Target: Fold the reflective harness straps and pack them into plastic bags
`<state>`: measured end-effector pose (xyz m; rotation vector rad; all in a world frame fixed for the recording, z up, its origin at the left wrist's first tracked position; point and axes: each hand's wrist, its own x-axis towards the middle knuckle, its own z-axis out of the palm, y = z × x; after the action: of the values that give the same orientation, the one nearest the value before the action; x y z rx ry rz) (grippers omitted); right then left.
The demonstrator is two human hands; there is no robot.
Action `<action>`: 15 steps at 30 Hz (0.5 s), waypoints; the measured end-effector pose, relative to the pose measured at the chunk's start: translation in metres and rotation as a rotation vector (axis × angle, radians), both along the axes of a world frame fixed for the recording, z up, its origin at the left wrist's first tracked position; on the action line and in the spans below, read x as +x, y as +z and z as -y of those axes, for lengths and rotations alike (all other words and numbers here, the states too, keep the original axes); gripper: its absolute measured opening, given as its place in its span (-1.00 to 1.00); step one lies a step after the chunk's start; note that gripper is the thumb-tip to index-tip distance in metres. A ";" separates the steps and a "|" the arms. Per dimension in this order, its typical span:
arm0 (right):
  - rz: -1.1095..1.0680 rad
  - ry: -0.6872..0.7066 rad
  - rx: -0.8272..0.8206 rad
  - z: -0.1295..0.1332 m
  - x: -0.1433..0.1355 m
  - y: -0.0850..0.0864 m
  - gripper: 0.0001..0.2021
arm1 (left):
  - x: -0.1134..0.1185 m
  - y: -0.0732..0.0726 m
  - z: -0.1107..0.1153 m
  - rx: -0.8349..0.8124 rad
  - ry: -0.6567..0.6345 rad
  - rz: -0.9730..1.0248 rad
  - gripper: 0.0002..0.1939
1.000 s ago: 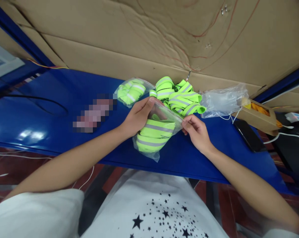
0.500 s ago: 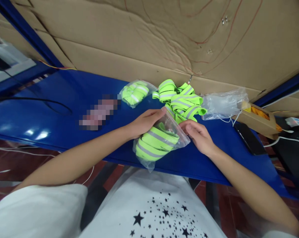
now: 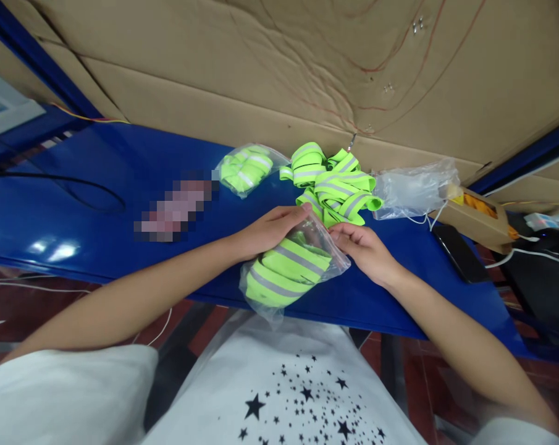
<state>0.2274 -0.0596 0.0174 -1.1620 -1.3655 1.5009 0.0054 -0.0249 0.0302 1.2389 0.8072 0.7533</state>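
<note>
A clear zip bag (image 3: 337, 262) with a rolled neon-green strap (image 3: 283, 278) with grey stripes inside lies tilted at the table's front edge. My left hand (image 3: 272, 230) is closed on the bag's upper left corner. On the right, my right hand (image 3: 365, 250) pinches the bag's open-end edge, thumb and fingers together. Just behind both hands is a pile of loose neon-green straps (image 3: 344, 185). Another clear bag of folded green straps (image 3: 246, 170) rests to the left of that pile.
Blue table (image 3: 103, 167) against a cardboard wall (image 3: 214, 74). Right of the pile are clear plastic bags (image 3: 411, 188), a cardboard box (image 3: 474, 216) with orange contents, and a black phone (image 3: 461, 253). A blurred pixelated item (image 3: 175, 210) lies left; a black cable (image 3: 75, 180) crosses farther left.
My right thumb and fingers have drawn closer together at the bag's edge. The whole view has shifted slightly, with the table scene appearing a little farther left.
</note>
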 end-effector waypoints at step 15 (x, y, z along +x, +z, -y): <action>-0.005 0.000 -0.004 -0.007 0.003 -0.003 -0.56 | -0.002 -0.002 -0.008 0.084 -0.036 0.001 -0.60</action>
<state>0.2305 -0.0524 0.0146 -1.1594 -1.3598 1.5066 0.0031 -0.0171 0.0285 1.3251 0.7570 0.7653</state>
